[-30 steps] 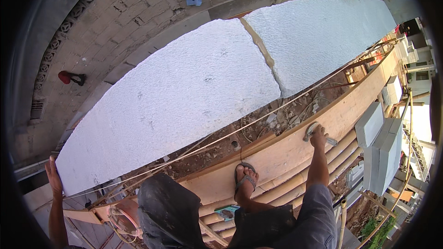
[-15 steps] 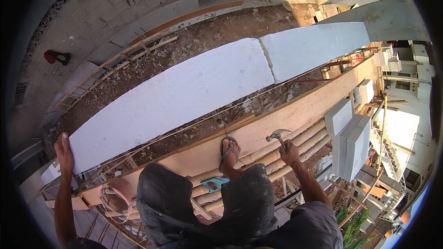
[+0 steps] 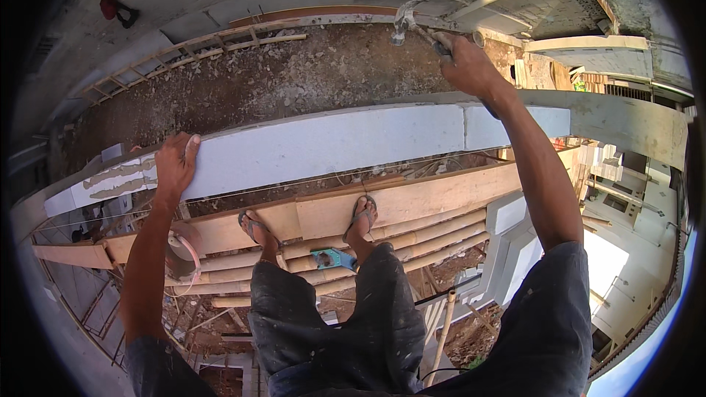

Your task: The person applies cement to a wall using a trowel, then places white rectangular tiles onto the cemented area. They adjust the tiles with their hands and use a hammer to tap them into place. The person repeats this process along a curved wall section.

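A long white lightweight concrete block (image 3: 323, 151) stands on edge across the wall course, meeting another white block (image 3: 515, 123) at a thin joint on the right. My left hand (image 3: 176, 165) is closed over the left end of the long block, its fingers on the top edge. Raised above the wall, my right hand (image 3: 471, 66) grips the handle of a claw hammer (image 3: 404, 23), whose metal head points left. The hammer is apart from the blocks. Left of my left hand, smaller white blocks (image 3: 118, 180) carry rough grey mortar on their faces.
My feet are on a wooden plank (image 3: 434, 195) over bamboo poles (image 3: 243, 276). A turquoise tool (image 3: 333, 259) lies on the poles, with a bucket (image 3: 184, 250) to the left. Grey blocks (image 3: 507, 213) are stacked at right. Beyond the wall, a wooden ladder (image 3: 184, 51) lies along rubble ground.
My right hand has lifted the hammer from low beside my knee to above the wall. My left hand still holds the block's left end. The view has shifted, and both feet now show.
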Available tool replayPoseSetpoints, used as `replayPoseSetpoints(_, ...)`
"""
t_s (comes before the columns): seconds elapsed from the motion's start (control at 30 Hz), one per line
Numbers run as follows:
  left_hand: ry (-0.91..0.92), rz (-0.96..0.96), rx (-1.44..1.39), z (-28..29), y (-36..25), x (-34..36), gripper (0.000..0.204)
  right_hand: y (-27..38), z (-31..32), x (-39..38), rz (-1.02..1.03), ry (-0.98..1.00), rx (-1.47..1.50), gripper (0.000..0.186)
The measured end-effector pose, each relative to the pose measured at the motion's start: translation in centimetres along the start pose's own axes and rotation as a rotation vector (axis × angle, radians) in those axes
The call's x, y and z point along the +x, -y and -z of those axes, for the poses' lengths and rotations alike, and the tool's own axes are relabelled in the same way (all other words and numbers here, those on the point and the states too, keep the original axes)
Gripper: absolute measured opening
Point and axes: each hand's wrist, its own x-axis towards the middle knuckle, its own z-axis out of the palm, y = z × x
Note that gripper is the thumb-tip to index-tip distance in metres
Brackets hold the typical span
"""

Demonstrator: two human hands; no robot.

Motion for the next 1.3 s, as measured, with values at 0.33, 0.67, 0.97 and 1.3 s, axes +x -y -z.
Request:
replayPoseSetpoints(0.33, 0.059, -0.012, -0.034, 1.8, -0.2, -0.9, 0.038, 3.7, -5.4, 8.1, -0.084, 0.896, -0.005, 0.044)
replayPoseSetpoints(0.67, 0.078, -0.045, -0.066, 1.4, -0.8, 0.1, 0.037, 1.6, -6.4, 8.7, -0.108, 1.057, -0.035, 0.047)
replayPoseSetpoints(0.97, 0.056, -0.010, 0.037, 1.2, -0.7, -0.5, 0.035, 3.2, -5.2, 6.8, -0.145, 0.627, 0.072, 0.046)
replayPoseSetpoints(1.3, -0.159, 0.129, 0.139, -0.3, -1.1, -1.5, 0.020, 19.3, -9.0, 8.9, 0.302, 0.412, 0.375, 0.044)
